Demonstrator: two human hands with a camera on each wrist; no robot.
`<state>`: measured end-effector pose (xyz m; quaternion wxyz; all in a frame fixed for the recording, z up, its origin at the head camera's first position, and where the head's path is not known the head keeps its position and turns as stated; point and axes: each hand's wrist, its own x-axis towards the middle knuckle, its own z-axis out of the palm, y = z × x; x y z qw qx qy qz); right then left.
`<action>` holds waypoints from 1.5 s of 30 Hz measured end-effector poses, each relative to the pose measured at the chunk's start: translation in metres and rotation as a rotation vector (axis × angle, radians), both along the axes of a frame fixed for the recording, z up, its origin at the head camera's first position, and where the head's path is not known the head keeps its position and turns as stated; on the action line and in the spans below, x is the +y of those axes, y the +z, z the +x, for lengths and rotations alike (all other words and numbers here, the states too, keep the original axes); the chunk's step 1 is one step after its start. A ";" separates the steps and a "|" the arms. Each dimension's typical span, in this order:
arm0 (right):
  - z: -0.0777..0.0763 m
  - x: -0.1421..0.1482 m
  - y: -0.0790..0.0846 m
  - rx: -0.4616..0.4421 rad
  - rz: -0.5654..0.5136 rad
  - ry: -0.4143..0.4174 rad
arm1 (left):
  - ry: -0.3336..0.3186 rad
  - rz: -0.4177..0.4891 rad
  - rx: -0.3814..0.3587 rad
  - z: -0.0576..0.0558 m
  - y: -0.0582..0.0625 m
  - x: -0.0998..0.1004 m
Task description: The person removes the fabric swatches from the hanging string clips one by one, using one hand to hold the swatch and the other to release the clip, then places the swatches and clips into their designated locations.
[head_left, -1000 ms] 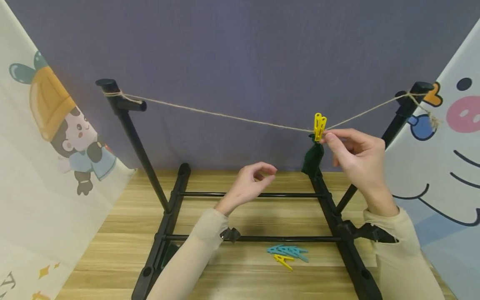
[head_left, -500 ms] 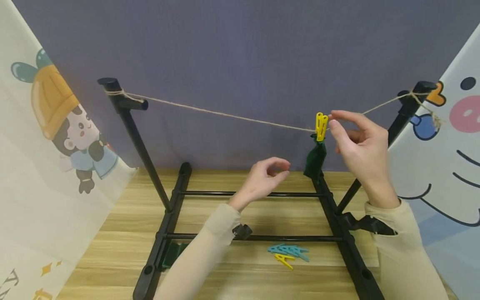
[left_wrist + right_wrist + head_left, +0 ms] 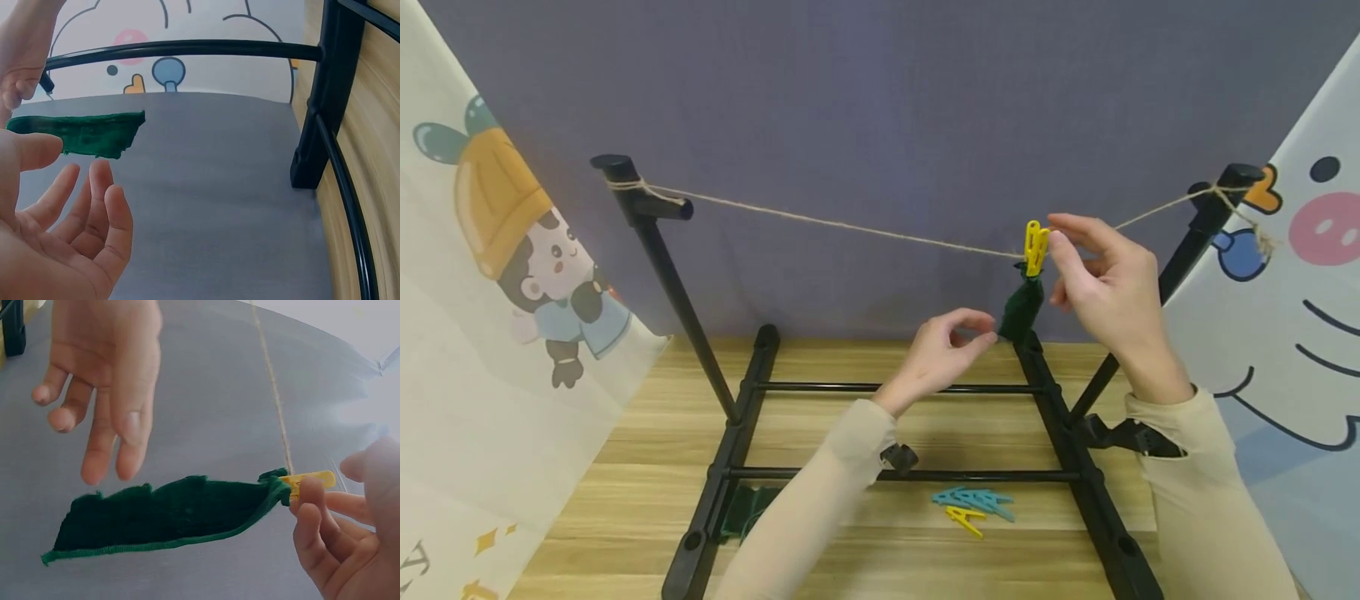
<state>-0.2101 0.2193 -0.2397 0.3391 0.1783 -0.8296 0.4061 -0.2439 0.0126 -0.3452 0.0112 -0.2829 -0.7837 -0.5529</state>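
Note:
A yellow clothespin (image 3: 1036,250) clips a small dark green cloth (image 3: 1022,308) to the sagging twine (image 3: 850,224), right of its middle. The cloth hangs down bunched at the top, and its ribbed edge shows in the right wrist view. Right beside the clothespin's upper end is my right hand (image 3: 1112,296), thumb and forefinger slightly parted and not squeezing it. My left hand (image 3: 943,354) reaches toward the cloth's lower corner with fingers loosely bent; in the left wrist view, its thumb overlaps the cloth (image 3: 100,136) while the other fingers spread apart below.
Two black posts (image 3: 677,292) on a black base frame hold the twine. Several blue clothespins (image 3: 973,500) and a yellow one (image 3: 964,522) lie on the wooden table (image 3: 880,567). Another green cloth (image 3: 745,510) lies by the left base rail, partly behind my left sleeve.
My left hand has moved right and slightly up to the hanging cloth's lower corner. My right hand has shifted from the clothespin's lower part up to beside its top end.

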 end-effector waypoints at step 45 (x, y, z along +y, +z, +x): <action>0.003 -0.003 -0.001 -0.003 -0.117 0.111 | 0.006 0.121 0.064 0.011 0.016 0.022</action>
